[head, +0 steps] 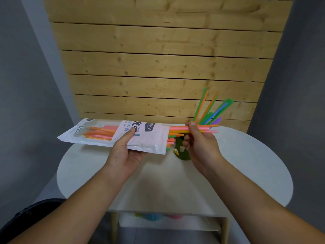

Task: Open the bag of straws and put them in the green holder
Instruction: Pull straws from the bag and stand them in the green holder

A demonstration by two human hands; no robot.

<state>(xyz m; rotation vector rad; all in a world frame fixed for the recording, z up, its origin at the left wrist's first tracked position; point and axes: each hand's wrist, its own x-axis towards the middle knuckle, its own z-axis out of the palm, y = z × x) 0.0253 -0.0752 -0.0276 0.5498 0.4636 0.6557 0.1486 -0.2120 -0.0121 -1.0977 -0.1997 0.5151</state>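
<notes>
The person holds a white plastic bag (98,132) level in the air over the far left part of the round white table (246,169). Its sealed end sticks out past the table's left edge. The left hand (123,154) carries it from below, and its grip is a pinch: thumb pressed on the printed top face, fingers curled underneath. Orange and pink straws (100,133) show through the bag's clear window, and more poke out of its open right end.

The right hand (198,141) is just beside that open end. Its grip pinches a small bunch (177,128) of pink, orange and yellow straws between thumb and curled fingers. The bunch lies level, running from the bag's mouth past the hand to the right.

The green holder (182,154) stands upright on the table near its far edge, partly hidden behind the right hand, with small yellow and white figures on its front. From it, standing straws (207,108) in green, orange, blue and purple fan up and to the right.

Behind the table rises a wall of pale wooden slats (158,59). Under the tabletop a lower shelf (167,224) holds some blurred coloured things.
</notes>
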